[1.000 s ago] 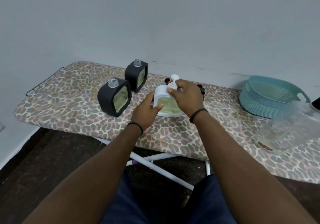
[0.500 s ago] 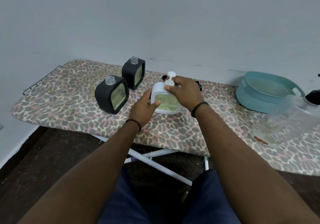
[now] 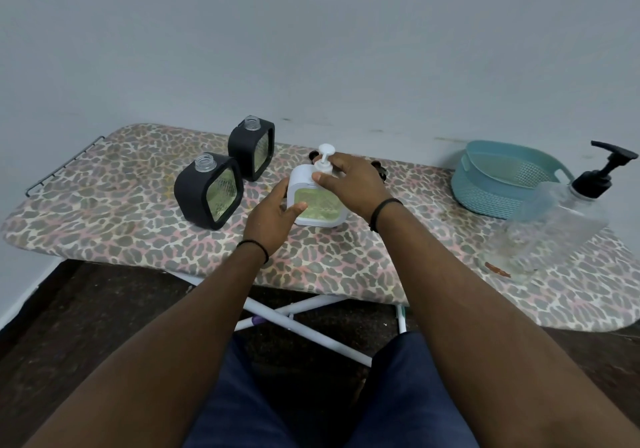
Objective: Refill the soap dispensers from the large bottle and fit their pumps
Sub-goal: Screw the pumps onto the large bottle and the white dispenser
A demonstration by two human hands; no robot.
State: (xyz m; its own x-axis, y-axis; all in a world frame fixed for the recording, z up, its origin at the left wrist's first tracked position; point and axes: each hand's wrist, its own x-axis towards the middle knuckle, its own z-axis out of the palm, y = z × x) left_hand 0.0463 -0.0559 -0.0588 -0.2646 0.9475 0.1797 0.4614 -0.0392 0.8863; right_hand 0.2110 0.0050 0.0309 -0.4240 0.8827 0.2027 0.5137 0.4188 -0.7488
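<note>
A white soap dispenser [image 3: 320, 210] with green liquid stands in the middle of the leopard-print ironing board [image 3: 114, 201]. My left hand [image 3: 273, 220] holds its left side. My right hand [image 3: 353, 184] pinches the collar of its white pump [image 3: 325, 158] at the neck. Two black dispensers stand to the left with open necks and no pumps, one nearer [image 3: 207, 191] and one farther back [image 3: 251, 148]. The large clear bottle [image 3: 554, 229] with a black pump [image 3: 604, 170] leans at the right.
A teal plastic basket [image 3: 498, 184] sits at the back right beside the large bottle. Small dark objects [image 3: 379, 168] lie behind my right hand. The wall runs right behind the board. White board legs [image 3: 304, 323] cross below, over a dark floor.
The view has tilted, so the large bottle's black pump now shows at the right. My right hand's fingers have shifted slightly around the white pump's collar. The dispenser stays in place.
</note>
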